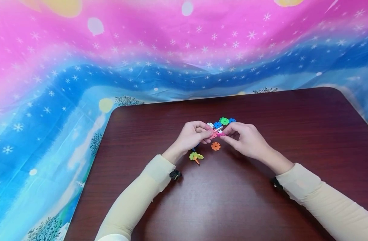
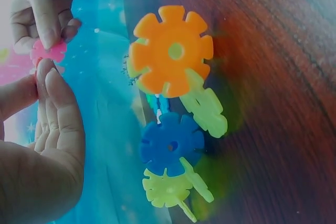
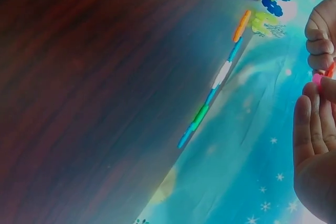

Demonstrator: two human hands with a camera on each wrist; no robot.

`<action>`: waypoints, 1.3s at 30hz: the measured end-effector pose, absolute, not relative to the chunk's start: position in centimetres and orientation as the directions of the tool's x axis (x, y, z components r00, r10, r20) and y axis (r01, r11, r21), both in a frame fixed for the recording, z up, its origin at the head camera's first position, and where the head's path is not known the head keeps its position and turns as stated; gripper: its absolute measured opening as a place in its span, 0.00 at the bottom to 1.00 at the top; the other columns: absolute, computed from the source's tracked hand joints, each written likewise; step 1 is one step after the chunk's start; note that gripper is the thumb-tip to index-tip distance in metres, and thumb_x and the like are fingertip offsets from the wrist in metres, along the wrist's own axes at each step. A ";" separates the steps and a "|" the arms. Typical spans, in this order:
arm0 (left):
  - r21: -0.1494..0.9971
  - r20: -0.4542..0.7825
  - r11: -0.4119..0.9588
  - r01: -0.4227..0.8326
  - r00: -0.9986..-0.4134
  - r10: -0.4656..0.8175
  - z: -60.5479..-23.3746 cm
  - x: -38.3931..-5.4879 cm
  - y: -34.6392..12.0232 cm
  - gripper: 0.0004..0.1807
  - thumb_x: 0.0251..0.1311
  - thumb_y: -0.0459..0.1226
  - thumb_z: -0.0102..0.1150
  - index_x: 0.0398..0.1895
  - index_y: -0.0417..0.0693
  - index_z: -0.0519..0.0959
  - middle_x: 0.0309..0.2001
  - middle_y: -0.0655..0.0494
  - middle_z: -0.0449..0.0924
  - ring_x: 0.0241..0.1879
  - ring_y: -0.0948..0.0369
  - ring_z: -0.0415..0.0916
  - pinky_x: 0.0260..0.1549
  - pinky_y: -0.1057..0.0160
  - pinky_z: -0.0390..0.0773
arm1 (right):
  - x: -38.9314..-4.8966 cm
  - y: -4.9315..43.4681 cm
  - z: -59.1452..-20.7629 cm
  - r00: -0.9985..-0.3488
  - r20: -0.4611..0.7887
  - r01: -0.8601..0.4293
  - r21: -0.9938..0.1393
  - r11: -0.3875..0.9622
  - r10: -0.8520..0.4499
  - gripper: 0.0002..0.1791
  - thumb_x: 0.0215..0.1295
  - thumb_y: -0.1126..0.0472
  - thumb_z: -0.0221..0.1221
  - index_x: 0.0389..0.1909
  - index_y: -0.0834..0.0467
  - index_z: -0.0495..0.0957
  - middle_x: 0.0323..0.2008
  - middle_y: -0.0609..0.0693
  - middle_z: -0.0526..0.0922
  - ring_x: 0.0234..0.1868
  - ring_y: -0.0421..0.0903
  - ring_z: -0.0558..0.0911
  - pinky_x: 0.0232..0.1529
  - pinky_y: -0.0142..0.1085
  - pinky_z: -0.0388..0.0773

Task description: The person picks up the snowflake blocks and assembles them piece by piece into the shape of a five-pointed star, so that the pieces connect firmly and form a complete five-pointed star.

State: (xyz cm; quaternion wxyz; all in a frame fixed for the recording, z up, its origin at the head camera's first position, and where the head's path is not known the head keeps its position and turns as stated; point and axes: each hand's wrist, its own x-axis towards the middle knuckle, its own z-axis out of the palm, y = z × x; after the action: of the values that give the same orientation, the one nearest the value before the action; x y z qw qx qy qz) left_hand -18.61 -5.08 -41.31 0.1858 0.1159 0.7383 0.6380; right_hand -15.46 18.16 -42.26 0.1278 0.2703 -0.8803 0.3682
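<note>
My left hand (image 1: pixel 193 135) pinches a coral-red notched plastic disc (image 1: pixel 214 134) between thumb and fingers above the table. Facing it, my right hand (image 1: pixel 247 139) pinches a bright pink notched disc (image 2: pixel 48 52) by its edge. The two discs meet at the fingertips, and the fingers hide part of each. In the head view a white notched edge (image 1: pixel 219 129) shows between the hands. On the table just below the hands lies an orange disc (image 1: pixel 215 146). Near my left wrist stand joined yellow-green discs (image 1: pixel 194 156) with an orange piece.
Beyond the hands, a row holds a white disc (image 1: pixel 210 125), a blue disc (image 1: pixel 217 125), a green disc (image 1: pixel 224 121) and another blue one (image 1: pixel 232 120). In the left wrist view, orange, blue and yellow-green discs slot together. A patterned cloth (image 1: pixel 171 47) hangs behind the brown table (image 1: pixel 292 134).
</note>
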 end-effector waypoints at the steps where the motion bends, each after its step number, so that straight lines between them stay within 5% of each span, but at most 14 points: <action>1: 0.985 -0.124 0.162 -0.062 -0.905 0.407 -41.3 -18.6 -5.0 0.09 0.67 0.32 0.68 0.46 0.34 0.83 0.32 0.45 0.87 0.35 0.41 0.86 0.39 0.52 0.88 | -15.4 18.1 -42.2 -0.818 0.428 -0.575 -0.574 0.583 -0.384 0.12 0.56 0.64 0.78 0.37 0.53 0.85 0.34 0.42 0.87 0.32 0.36 0.83 0.36 0.37 0.85; 6: 0.987 -0.113 0.152 -0.057 -0.910 0.399 -41.5 -18.3 -4.8 0.08 0.66 0.30 0.68 0.44 0.33 0.83 0.32 0.45 0.87 0.34 0.40 0.86 0.43 0.43 0.86 | -15.2 17.8 -42.1 -0.809 0.437 -0.586 -0.554 0.591 -0.393 0.13 0.54 0.64 0.79 0.37 0.53 0.86 0.33 0.42 0.88 0.33 0.36 0.84 0.35 0.38 0.85; 13: 0.989 -0.101 0.137 -0.050 -0.914 0.394 -41.6 -18.3 -5.3 0.09 0.66 0.29 0.68 0.45 0.32 0.84 0.32 0.44 0.88 0.27 0.55 0.86 0.38 0.51 0.88 | -15.3 17.6 -42.1 -0.820 0.407 -0.573 -0.578 0.581 -0.403 0.14 0.54 0.63 0.79 0.41 0.54 0.87 0.34 0.43 0.88 0.34 0.37 0.85 0.37 0.39 0.86; 21: 0.976 -0.132 0.215 -0.047 -0.906 0.403 -41.2 -19.0 -8.0 0.11 0.67 0.32 0.69 0.47 0.33 0.84 0.34 0.44 0.88 0.33 0.44 0.87 0.40 0.50 0.88 | -16.3 17.7 -42.3 -0.874 0.138 -0.452 -0.584 0.674 -0.465 0.25 0.54 0.54 0.80 0.52 0.55 0.84 0.40 0.45 0.87 0.38 0.41 0.85 0.43 0.43 0.86; 29: 0.908 -0.255 0.416 -0.038 -0.840 0.479 -40.5 -19.8 -13.1 0.07 0.64 0.34 0.70 0.41 0.38 0.85 0.32 0.45 0.88 0.32 0.43 0.85 0.41 0.39 0.85 | -17.6 17.6 -42.8 -0.854 -0.048 -0.445 -0.447 0.776 -0.517 0.24 0.59 0.52 0.76 0.55 0.52 0.85 0.45 0.45 0.86 0.42 0.44 0.83 0.45 0.45 0.84; 39: 0.753 -0.403 0.657 0.040 -0.761 0.509 -41.1 -20.0 -14.9 0.03 0.62 0.32 0.68 0.33 0.41 0.86 0.28 0.49 0.87 0.25 0.54 0.85 0.32 0.53 0.88 | -18.0 17.4 -43.7 -0.836 -0.096 -0.462 -0.409 0.787 -0.541 0.22 0.63 0.50 0.73 0.57 0.50 0.84 0.42 0.43 0.83 0.43 0.44 0.81 0.44 0.45 0.81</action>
State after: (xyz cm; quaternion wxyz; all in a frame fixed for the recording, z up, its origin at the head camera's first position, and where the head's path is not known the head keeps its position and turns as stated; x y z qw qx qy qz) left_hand -20.00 -14.91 -41.11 0.3067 0.1601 0.8569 0.3820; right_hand -18.01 17.36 -43.68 -0.1048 0.2667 -0.9394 0.1881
